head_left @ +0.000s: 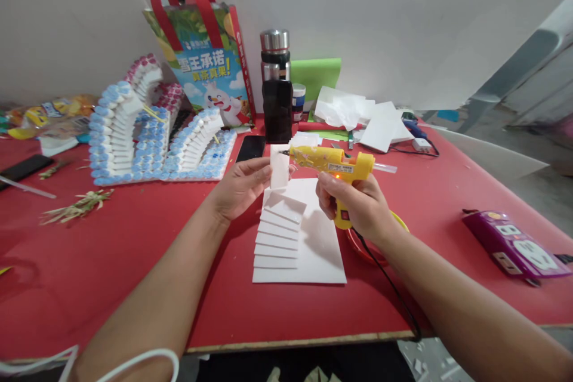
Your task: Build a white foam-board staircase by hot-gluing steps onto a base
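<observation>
My left hand (248,182) pinches a small white rectangular piece (280,170), held upright above the table. My right hand (356,203) is wrapped round the grip of a yellow hot glue gun (329,159); its small orange light glows. The gun's nozzle points left and lies at the upper part of the white piece; whether it touches, I cannot tell. Below the hands lies a white board (322,256). Along its left side, several white strips (276,245) overlap like a fanned flight of steps. A dark cord runs from the gun's handle toward the table's front edge.
On the red table (170,286), blue-and-white stepped models (192,155) stand at left before a printed bag (210,71). A flask (275,51), a black upright object (277,110) and white sheets (344,110) are behind. A red-and-yellow ring (364,250) and a purple case (514,245) lie right.
</observation>
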Available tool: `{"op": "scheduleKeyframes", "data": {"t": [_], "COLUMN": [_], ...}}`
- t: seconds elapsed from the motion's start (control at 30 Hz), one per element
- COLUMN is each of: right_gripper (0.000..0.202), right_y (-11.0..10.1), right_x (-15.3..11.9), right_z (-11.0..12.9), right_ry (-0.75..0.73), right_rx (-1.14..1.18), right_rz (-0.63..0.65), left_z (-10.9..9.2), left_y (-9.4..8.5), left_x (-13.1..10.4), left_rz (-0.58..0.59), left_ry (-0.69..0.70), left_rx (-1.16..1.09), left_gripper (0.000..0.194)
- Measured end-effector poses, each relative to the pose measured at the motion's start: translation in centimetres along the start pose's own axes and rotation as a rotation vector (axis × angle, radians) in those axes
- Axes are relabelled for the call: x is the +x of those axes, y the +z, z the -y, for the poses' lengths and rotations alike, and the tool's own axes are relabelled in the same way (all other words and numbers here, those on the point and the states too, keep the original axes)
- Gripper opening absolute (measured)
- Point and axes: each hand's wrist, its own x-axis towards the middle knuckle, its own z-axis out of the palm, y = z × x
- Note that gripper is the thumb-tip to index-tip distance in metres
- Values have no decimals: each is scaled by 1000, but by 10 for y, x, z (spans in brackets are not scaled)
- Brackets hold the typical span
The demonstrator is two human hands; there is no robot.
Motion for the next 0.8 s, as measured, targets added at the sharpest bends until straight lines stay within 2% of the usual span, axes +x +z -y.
{"op": "scheduleKeyframes", "data": {"t": [0.17, 0.47, 0.67, 0.8], "right_gripper": [47, 47, 48, 49], "right_y": [1, 2, 1, 1], "right_x": [0, -2, -3, -4], "right_z": [0, -4, -4, -5], "right_ry": [13, 86, 90, 116], "right_rx": [7, 6, -22, -35], "right_rz": [8, 34, 57, 71], "left_z": [1, 1, 1, -1], "left_y": [-3, -3, -4, -3], "left_x": [1, 3, 4, 4], "left_rz": [7, -109, -50, -51], "left_ry": [17, 35, 66, 66], "left_rx": [17, -71, -51, -72], "left_gripper": [26, 25, 25, 25]}}
